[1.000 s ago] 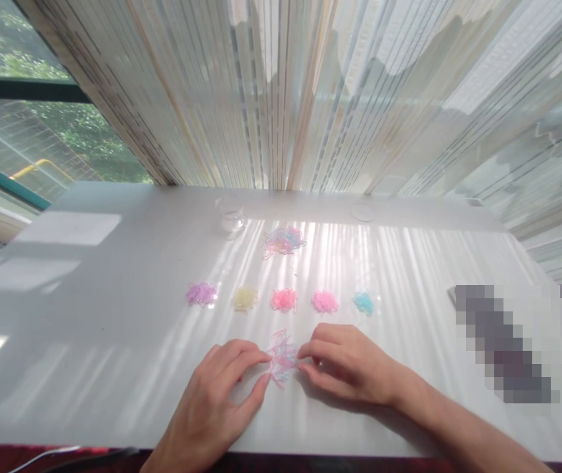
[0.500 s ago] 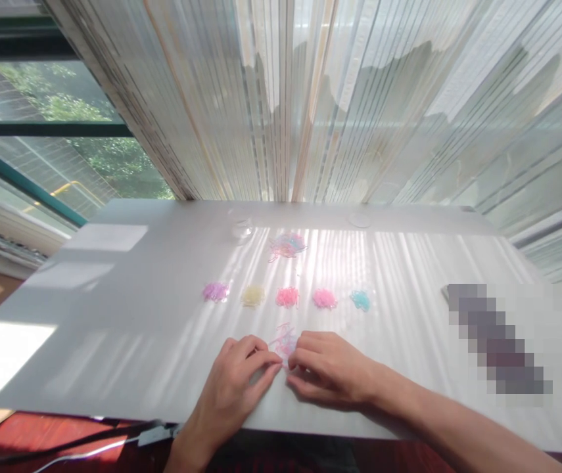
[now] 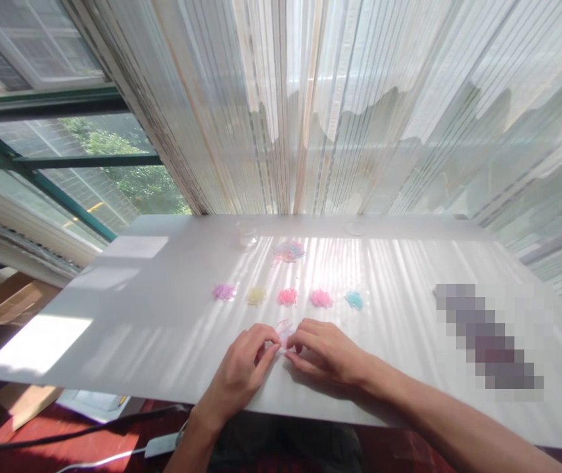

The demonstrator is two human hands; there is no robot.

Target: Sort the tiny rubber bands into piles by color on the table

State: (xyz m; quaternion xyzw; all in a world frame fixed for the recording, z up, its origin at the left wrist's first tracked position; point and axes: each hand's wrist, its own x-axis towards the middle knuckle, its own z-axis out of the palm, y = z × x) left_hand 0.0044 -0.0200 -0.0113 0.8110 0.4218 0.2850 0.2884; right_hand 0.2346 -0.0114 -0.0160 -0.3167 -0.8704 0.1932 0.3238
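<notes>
Several small piles of thin coloured pieces lie in a row on the white table [image 3: 162, 315]: purple [image 3: 224, 292], yellow [image 3: 256, 295], red-pink [image 3: 287, 297], pink [image 3: 321, 297] and teal [image 3: 354, 299]. Behind the row is a mixed-colour pile [image 3: 289, 251]. A small pink and purple pile [image 3: 284, 330] lies between my hands, partly covered by them. My left hand [image 3: 251, 361] is pinched at its near left side, on something too small to make out. Just right of it, my right hand [image 3: 325, 351] rests with curled fingers at the pile; what its fingertips hold is hidden.
A clear round container [image 3: 247, 235] stands at the back left of the table, with a clear disc [image 3: 355, 228] at the back right. A blurred-out object [image 3: 488, 338] lies on the right. Striped curtains [image 3: 290, 105] hang behind the table.
The view has shifted, showing more floor at the lower left. My left thumb and forefinger have drawn together into a closer pinch. The coloured piles look the same.
</notes>
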